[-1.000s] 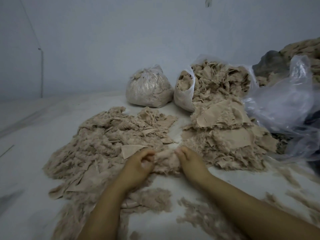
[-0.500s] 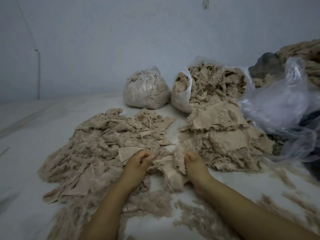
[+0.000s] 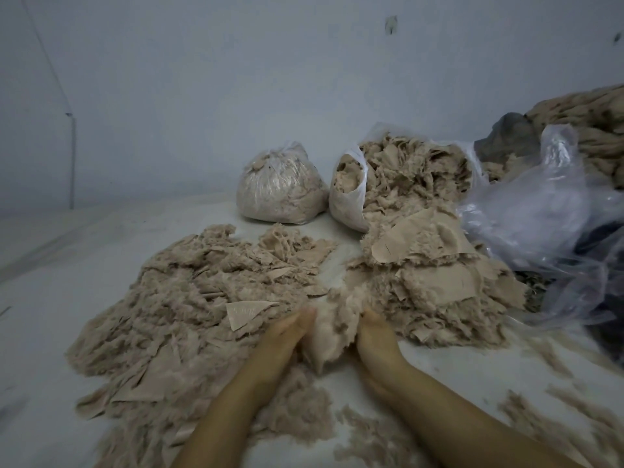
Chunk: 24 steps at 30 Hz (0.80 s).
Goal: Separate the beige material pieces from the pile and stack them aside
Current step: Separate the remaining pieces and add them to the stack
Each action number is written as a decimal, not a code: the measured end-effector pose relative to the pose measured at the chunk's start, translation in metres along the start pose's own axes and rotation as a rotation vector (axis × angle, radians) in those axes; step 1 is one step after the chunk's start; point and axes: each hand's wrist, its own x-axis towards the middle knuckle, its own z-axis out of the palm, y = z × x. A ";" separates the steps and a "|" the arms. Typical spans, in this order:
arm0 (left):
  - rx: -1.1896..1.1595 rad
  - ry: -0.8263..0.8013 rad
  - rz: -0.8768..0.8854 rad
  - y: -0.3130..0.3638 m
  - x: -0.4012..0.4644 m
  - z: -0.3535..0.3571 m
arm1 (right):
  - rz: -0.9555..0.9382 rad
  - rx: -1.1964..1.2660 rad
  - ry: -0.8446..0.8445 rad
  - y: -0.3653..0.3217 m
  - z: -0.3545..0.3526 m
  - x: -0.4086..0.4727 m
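Head view: both hands on one beige piece between two heaps

Head view, looking down and forward. Left hand (image 3: pixel 282 336) and right hand (image 3: pixel 374 336) sit close together near the lower centre, with a single fluffy beige piece (image 3: pixel 329 332) between them. The piece touches both hands; its upper part spreads wide between the fingertips, its lower end narrows to a point hanging toward the camera. Long axis runs roughly away from the viewer, tip nearest. Fingers look extended along the piece's sides rather than curled round it, but motion blur hides the tips; cannot tell if either hand pinches it or only presses against it.

Left of the hands: the loose pile (image 3: pixel 189 298), a broad low spread of fuzzy scraps and flat backing pieces. Right of the hands: the stack (image 3: pixel 435 282), higher and denser, several pieces lying flat-side up. The held piece lies in the gap between the two, just beside the stack's near edge.

Surface is a pale floor (image 3: pixel 67 251), with loose fluff scattered near the forearms and to the right. Behind: a tied bag (image 3: pixel 277 190) of fibre, an open bag (image 3: pixel 347 197) spilling scraps onto the stack, and crumpled clear plastic (image 3: pixel 540 204) at right. A plain bluish wall (image 3: pixel 202 79) closes the back. Light is dim.
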 end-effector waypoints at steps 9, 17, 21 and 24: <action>-0.235 0.120 -0.080 0.005 -0.002 0.010 | -0.162 -0.481 -0.073 0.002 -0.002 -0.003; -0.289 0.147 -0.159 0.012 -0.004 0.004 | -0.047 -0.302 -0.164 0.002 -0.006 -0.006; -0.248 0.129 -0.176 0.011 -0.004 0.005 | -0.168 -0.405 -0.070 0.010 -0.003 -0.005; -0.274 0.177 -0.186 0.012 -0.002 0.002 | -0.102 -0.291 0.086 0.005 -0.008 0.000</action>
